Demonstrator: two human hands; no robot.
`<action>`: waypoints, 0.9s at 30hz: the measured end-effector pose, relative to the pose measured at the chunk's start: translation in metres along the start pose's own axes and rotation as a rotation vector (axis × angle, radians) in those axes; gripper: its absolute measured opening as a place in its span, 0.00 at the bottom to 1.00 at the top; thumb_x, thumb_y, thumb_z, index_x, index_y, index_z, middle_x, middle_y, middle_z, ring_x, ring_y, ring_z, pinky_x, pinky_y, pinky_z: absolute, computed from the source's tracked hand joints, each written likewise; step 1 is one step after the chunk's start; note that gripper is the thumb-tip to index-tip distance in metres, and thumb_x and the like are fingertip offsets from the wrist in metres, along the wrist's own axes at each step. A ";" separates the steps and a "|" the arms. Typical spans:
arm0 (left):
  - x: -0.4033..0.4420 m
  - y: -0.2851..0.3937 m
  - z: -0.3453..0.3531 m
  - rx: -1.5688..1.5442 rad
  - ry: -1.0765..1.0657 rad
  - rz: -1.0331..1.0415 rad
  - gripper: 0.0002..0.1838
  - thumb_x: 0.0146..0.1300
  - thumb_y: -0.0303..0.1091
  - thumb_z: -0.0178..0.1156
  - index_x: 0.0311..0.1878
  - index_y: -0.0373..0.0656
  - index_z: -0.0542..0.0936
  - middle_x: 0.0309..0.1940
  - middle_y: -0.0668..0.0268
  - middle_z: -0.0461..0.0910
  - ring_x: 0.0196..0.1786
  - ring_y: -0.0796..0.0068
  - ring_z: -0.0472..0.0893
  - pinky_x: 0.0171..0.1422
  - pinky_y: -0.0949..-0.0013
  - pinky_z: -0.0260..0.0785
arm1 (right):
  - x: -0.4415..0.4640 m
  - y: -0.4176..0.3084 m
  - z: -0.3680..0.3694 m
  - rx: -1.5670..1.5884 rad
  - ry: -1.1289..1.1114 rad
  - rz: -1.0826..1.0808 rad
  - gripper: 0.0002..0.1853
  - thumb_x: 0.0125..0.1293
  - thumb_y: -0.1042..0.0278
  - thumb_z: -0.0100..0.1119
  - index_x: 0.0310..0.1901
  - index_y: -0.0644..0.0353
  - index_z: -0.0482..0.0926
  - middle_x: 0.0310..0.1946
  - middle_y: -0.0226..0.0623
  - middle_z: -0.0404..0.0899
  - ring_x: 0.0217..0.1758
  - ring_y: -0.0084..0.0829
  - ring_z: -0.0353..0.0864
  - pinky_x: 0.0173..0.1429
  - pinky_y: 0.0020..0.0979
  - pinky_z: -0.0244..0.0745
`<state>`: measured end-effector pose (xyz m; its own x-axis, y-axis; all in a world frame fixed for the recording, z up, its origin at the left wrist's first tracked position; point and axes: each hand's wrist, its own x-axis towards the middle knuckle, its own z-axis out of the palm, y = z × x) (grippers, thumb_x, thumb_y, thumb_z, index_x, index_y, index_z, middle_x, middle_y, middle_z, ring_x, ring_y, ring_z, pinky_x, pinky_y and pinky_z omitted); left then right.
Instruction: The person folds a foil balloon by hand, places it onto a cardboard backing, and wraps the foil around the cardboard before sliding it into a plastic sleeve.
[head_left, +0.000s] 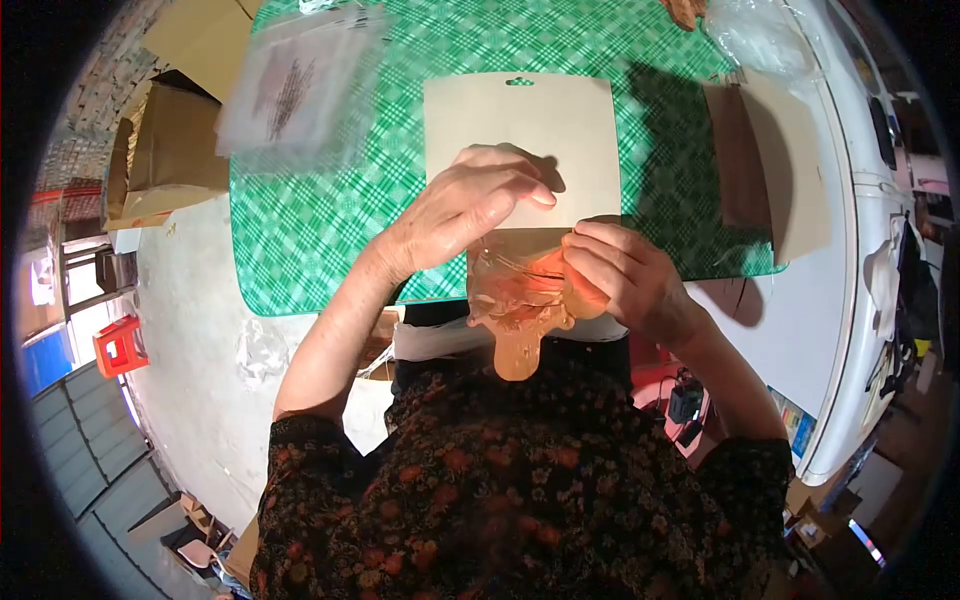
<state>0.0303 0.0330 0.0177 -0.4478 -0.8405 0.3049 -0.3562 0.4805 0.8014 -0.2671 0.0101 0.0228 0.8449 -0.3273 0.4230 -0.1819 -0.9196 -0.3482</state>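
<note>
A beige card (pixel 525 125) with a hang slot at its top lies on the green checked cloth. At its near edge is a shiny, see-through orange piece (pixel 518 300), soft-looking and wrinkled, with a rounded tab hanging down over the table edge; its exact kind I cannot make out. My right hand (pixel 625 280) is closed on the right side of this piece, thumb and fingers pinching it beside the card's lower corner. Over the card's lower left, my left hand (pixel 470 205) is held with its fingers stretched out and slightly bent, nothing visible in them. Its palm side is hidden.
A stack of clear plastic bags (pixel 300 90) lies at the table's back left. A crumpled clear bag (pixel 760 40) sits at the back right, near more cards (pixel 785 160) in shadow. A cardboard box (pixel 175 150) stands left of the table, a white appliance (pixel 850 250) to the right.
</note>
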 end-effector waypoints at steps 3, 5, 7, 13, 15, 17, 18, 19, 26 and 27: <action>0.001 0.005 -0.005 -0.002 -0.082 -0.097 0.45 0.83 0.71 0.32 0.63 0.43 0.87 0.62 0.65 0.88 0.75 0.59 0.76 0.84 0.55 0.57 | -0.004 0.001 0.000 -0.021 -0.001 -0.028 0.22 0.63 0.75 0.71 0.59 0.63 0.83 0.62 0.40 0.83 0.68 0.42 0.83 0.71 0.40 0.85; 0.000 0.005 -0.004 0.013 -0.071 -0.092 0.44 0.83 0.70 0.33 0.63 0.43 0.87 0.62 0.65 0.88 0.74 0.59 0.76 0.84 0.55 0.58 | -0.004 0.000 -0.001 -0.028 -0.002 -0.024 0.22 0.62 0.75 0.71 0.59 0.64 0.83 0.62 0.40 0.83 0.68 0.42 0.83 0.71 0.40 0.85; 0.000 0.005 -0.003 0.026 -0.068 -0.090 0.42 0.84 0.69 0.33 0.63 0.43 0.87 0.63 0.65 0.88 0.74 0.58 0.76 0.84 0.55 0.58 | -0.002 -0.002 -0.004 -0.034 -0.011 -0.014 0.23 0.62 0.76 0.71 0.60 0.64 0.82 0.62 0.40 0.82 0.69 0.42 0.83 0.71 0.40 0.85; 0.002 0.008 0.000 0.060 -0.035 -0.005 0.30 0.89 0.52 0.38 0.59 0.40 0.86 0.59 0.59 0.86 0.70 0.58 0.78 0.80 0.54 0.61 | -0.012 0.001 0.005 -0.077 0.013 -0.008 0.24 0.59 0.77 0.71 0.59 0.64 0.83 0.61 0.40 0.82 0.68 0.42 0.82 0.70 0.39 0.86; 0.001 0.013 0.002 0.081 -0.042 -0.038 0.31 0.89 0.52 0.38 0.59 0.39 0.86 0.61 0.58 0.86 0.72 0.57 0.78 0.81 0.54 0.61 | -0.010 -0.001 0.002 -0.081 0.012 0.023 0.24 0.58 0.77 0.71 0.58 0.64 0.84 0.59 0.40 0.83 0.67 0.42 0.84 0.69 0.39 0.86; 0.000 0.022 0.005 0.084 -0.017 -0.068 0.32 0.89 0.53 0.37 0.59 0.38 0.86 0.62 0.58 0.85 0.73 0.57 0.77 0.81 0.54 0.61 | -0.008 -0.002 0.001 -0.064 0.033 0.061 0.23 0.57 0.78 0.70 0.57 0.64 0.84 0.58 0.40 0.84 0.65 0.42 0.85 0.68 0.39 0.86; 0.000 0.024 0.006 0.085 -0.004 -0.083 0.32 0.89 0.53 0.37 0.60 0.37 0.85 0.63 0.57 0.85 0.73 0.56 0.77 0.82 0.53 0.61 | -0.007 -0.002 0.002 -0.044 0.054 0.085 0.23 0.57 0.78 0.70 0.57 0.64 0.84 0.57 0.40 0.84 0.65 0.42 0.85 0.67 0.39 0.87; -0.002 0.022 0.006 0.086 -0.026 -0.076 0.33 0.89 0.54 0.35 0.61 0.36 0.84 0.66 0.56 0.84 0.75 0.56 0.76 0.83 0.53 0.60 | -0.006 -0.002 0.003 -0.023 0.075 0.107 0.22 0.57 0.78 0.69 0.57 0.64 0.85 0.56 0.40 0.85 0.64 0.42 0.85 0.66 0.40 0.87; -0.011 0.029 0.001 -0.228 0.032 -0.276 0.39 0.85 0.65 0.38 0.69 0.38 0.80 0.70 0.56 0.81 0.76 0.53 0.76 0.83 0.52 0.63 | -0.001 0.004 0.003 0.097 0.124 0.224 0.21 0.59 0.86 0.62 0.56 0.66 0.83 0.50 0.48 0.89 0.58 0.47 0.89 0.63 0.43 0.87; -0.012 0.032 -0.004 -0.266 0.026 -0.318 0.44 0.82 0.71 0.39 0.72 0.37 0.78 0.71 0.56 0.81 0.76 0.54 0.77 0.83 0.52 0.64 | 0.000 0.005 0.002 0.113 0.125 0.257 0.20 0.59 0.87 0.61 0.55 0.67 0.83 0.49 0.49 0.89 0.57 0.48 0.89 0.62 0.43 0.87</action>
<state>0.0275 0.0576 0.0418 -0.3271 -0.9445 0.0306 -0.2480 0.1171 0.9616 -0.2672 0.0059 0.0198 0.7090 -0.5765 0.4062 -0.3184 -0.7756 -0.5451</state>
